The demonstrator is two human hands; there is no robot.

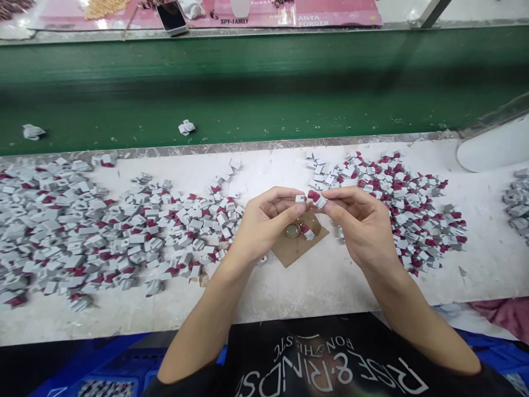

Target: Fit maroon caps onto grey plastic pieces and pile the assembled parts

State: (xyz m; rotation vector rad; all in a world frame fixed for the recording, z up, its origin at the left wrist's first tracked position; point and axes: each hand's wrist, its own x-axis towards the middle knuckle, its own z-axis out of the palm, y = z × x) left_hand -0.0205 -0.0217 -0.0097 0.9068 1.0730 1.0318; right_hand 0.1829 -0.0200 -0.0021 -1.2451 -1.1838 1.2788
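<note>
My left hand (278, 216) pinches a small white plastic part (300, 198) between thumb and fingers. Close beside it, my right hand (356, 219) grips a white and dark-red plastic part (317, 199). The two parts are held up nearly touching, over the middle of the bench. Under my hands lies a square of brown cardboard (286, 255). On it rest a round ornament with a beaded rim (292, 230) and another white and dark-red piece (308, 233).
A wide heap of grey-white and dark-red parts (82, 231) covers the bench's left side; another heap (413, 215) lies to the right. A green conveyor belt (264, 82) runs behind, carrying two loose pieces. A phone (172, 17) lies beyond it. A white curved object (494, 146) stands far right.
</note>
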